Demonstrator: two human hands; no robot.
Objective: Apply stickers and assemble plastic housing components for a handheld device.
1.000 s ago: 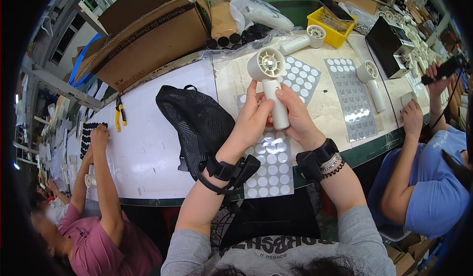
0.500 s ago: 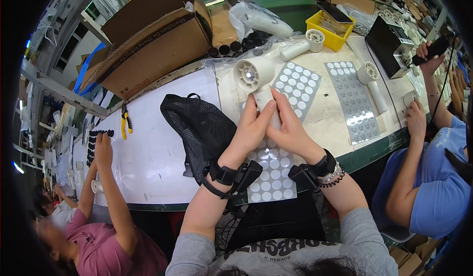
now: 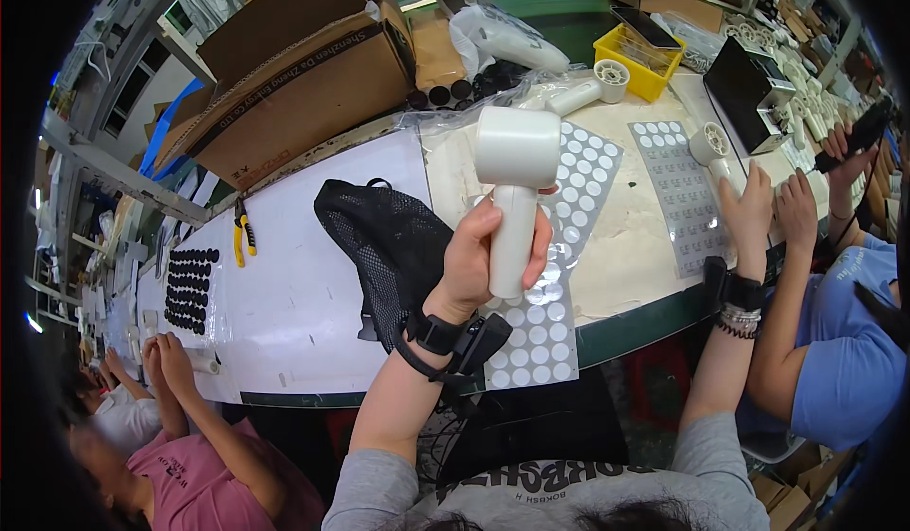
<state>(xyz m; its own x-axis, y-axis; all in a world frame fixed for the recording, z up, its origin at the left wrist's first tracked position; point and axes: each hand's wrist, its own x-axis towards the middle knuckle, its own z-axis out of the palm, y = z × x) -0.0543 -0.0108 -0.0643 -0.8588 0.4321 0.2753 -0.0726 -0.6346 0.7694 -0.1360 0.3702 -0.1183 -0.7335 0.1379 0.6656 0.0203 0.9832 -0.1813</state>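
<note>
A white handheld fan (image 3: 515, 232) is upright in my left hand (image 3: 469, 261), its round head above my fist and its smooth side toward me. My fingers wrap its handle. Stretched out to the right, my right hand (image 3: 749, 210) is at the handle of a second white fan (image 3: 709, 144), thumb and fingers apart; part of that handle is hidden beneath it. Under and beside the held fan lie a sheet of round white stickers (image 3: 586, 175) and another such sheet (image 3: 529, 343). A grey sticker sheet (image 3: 678, 204) lies beside the second fan.
A black mesh bag (image 3: 384, 247) and yellow-handled pliers (image 3: 245, 232) lie to the left. Behind are a large cardboard box (image 3: 303, 95), another white fan (image 3: 597, 85), a yellow bin (image 3: 643, 62) and a black box-shaped device (image 3: 749, 95). Co-workers sit at both sides; one's hand (image 3: 796, 210) is close to mine.
My right hand has let go of the held fan and moved right to the second one. My left hand has raised and turned its fan upright. The left co-worker's hands have drawn back.
</note>
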